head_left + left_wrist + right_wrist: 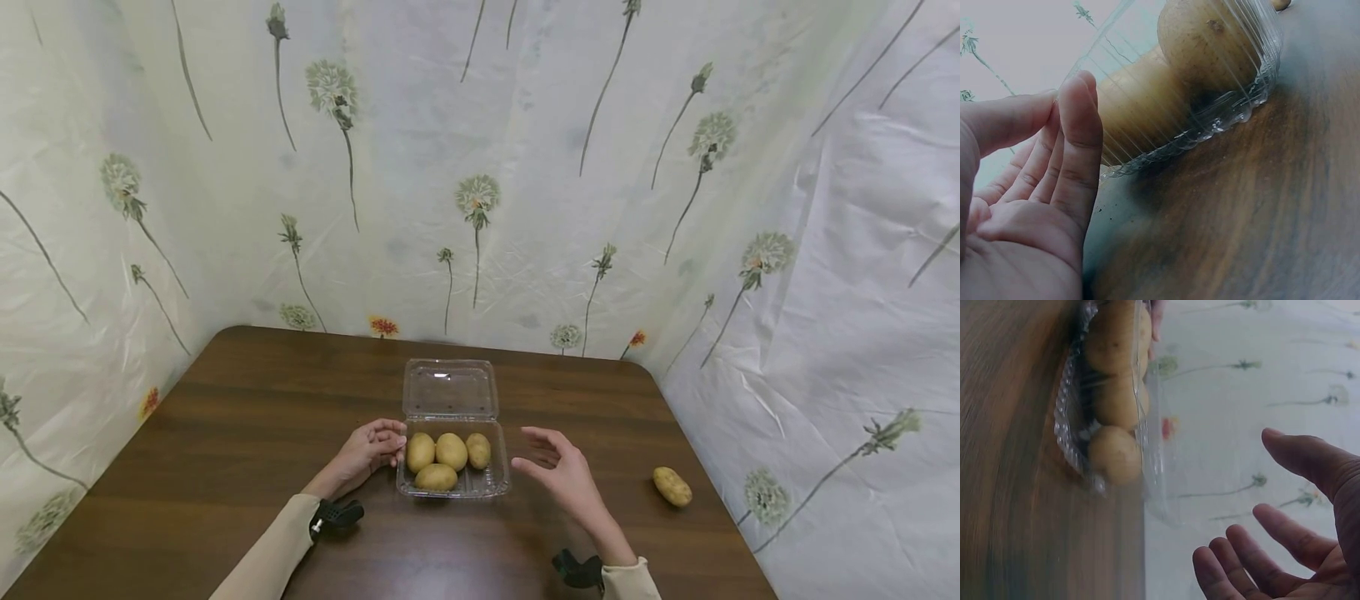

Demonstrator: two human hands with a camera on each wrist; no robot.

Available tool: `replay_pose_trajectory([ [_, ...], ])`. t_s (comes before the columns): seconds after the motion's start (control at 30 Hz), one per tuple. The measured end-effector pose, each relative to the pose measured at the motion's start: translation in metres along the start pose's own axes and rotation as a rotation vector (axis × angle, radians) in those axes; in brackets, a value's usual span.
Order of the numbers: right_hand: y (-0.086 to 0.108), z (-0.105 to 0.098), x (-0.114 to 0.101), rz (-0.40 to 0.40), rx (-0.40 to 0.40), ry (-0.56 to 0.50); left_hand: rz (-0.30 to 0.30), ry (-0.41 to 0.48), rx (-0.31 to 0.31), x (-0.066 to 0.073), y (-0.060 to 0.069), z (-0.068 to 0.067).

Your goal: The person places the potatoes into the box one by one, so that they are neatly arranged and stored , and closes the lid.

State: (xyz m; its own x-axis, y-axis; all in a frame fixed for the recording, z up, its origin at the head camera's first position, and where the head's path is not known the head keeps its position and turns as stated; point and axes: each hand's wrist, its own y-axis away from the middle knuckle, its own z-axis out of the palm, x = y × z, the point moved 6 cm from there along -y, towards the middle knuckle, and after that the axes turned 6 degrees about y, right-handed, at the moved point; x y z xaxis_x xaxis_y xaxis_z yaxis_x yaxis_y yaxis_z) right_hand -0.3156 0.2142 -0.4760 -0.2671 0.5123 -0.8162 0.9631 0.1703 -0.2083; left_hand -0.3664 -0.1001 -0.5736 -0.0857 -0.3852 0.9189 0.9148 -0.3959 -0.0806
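Observation:
A clear plastic clamshell container (476,483) stands on the table with its lid (450,392) raised at the back. Inside lie several potatoes (452,452), three in a row behind and one in front; the front right part of the container holds none. At the left rim, my left hand (371,447) pinches the edge between thumb and fingers. The left wrist view shows that hand (1035,181) close against the ribbed wall. My right hand (562,475) hovers apart from the container's right side, fingers spread and holding nothing; the right wrist view shows the same hand (1291,550).
A single potato (672,487) lies on the brown wooden table (247,433) near its right edge. Flower-patterned sheeting (525,208) hangs behind the table and at both sides. Each wrist wears a black camera mount (339,514).

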Motion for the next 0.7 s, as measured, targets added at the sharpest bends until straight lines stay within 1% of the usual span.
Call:
replay_pose_trajectory([
  [0.3, 0.005, -0.018, 0.014, 0.042, 0.034, -0.027, 0.005, -0.018, -0.006, 0.001, 0.0, 0.0],
  [0.7, 0.013, -0.037, 0.026, 0.073, 0.056, 0.012, -0.006, -0.027, 0.002, -0.001, -0.001, -0.002],
])
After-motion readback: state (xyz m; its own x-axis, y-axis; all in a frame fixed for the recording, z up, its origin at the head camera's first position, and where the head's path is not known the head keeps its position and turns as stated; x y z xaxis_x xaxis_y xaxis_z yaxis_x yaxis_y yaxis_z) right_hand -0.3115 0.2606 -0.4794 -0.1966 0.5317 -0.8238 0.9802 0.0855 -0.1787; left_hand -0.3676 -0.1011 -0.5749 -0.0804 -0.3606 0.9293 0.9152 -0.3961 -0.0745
